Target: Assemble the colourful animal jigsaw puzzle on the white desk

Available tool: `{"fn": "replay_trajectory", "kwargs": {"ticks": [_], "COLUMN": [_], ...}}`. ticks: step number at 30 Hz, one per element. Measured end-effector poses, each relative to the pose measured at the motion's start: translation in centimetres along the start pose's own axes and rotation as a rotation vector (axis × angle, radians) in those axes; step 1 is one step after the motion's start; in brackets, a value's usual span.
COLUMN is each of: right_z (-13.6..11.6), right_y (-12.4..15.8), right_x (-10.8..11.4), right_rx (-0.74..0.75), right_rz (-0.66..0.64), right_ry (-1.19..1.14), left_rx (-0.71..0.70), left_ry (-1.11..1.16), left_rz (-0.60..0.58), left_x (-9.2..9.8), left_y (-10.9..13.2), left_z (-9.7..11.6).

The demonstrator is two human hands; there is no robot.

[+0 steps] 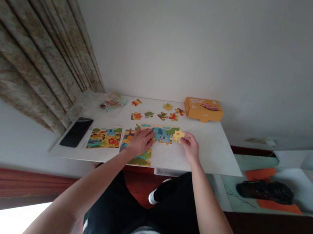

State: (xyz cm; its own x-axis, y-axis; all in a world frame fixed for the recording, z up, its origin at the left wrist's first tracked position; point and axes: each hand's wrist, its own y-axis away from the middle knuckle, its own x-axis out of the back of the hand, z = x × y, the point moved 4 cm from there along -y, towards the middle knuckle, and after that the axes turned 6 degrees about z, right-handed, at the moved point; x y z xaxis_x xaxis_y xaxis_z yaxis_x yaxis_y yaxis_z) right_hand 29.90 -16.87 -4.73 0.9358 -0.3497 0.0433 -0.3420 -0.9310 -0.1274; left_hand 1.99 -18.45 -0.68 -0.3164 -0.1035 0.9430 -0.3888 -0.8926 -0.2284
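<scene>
A partly joined jigsaw puzzle (pixel 161 135) with a blue elephant lies on the white table in front of me. My left hand (pixel 141 140) rests flat on its left part, fingers stretched out, covering some of the picture. At the puzzle's right end, my right hand (pixel 190 145) pinches a yellow puzzle piece (pixel 178 136) between thumb and fingers. That piece touches or overlaps the puzzle's edge; I cannot tell whether it is joined. Left of the puzzle lies a printed picture card (pixel 104 137) with an elephant and a lion.
Several loose puzzle pieces (pixel 162 115) lie behind the puzzle. An orange box (pixel 204 109) stands at the back right. A black phone (pixel 76 132) and a clear plastic bag (pixel 113 101) are at the left. Right of the table (pixel 219 156), a black object (pixel 265 190) lies lower down.
</scene>
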Motion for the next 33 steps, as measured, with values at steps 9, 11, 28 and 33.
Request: {"fn": "replay_trajectory", "kwargs": {"ticks": [9, 11, 28, 33], "right_z": [-0.5, -0.6, -1.9, -1.5], "right_y": [0.7, 1.5, 4.7, 4.7], "right_x": [-0.2, -0.7, -2.5, -2.2], "right_rx": [-0.002, -0.016, 0.114, 0.036], "right_rz": [-0.078, -0.132, -0.281, -0.262], "right_ry": [0.053, 0.071, 0.442, 0.388], "left_rx": [0.034, 0.03, 0.015, 0.018], "left_ry": [0.035, 0.04, 0.03, 0.042], "left_rz": [0.016, 0.013, 0.051, 0.051], "left_x": [-0.2, -0.2, -0.4, -0.5], "left_y": [0.3, 0.3, 0.3, 0.4], "left_z": [-0.4, -0.4, -0.5, -0.5]}}
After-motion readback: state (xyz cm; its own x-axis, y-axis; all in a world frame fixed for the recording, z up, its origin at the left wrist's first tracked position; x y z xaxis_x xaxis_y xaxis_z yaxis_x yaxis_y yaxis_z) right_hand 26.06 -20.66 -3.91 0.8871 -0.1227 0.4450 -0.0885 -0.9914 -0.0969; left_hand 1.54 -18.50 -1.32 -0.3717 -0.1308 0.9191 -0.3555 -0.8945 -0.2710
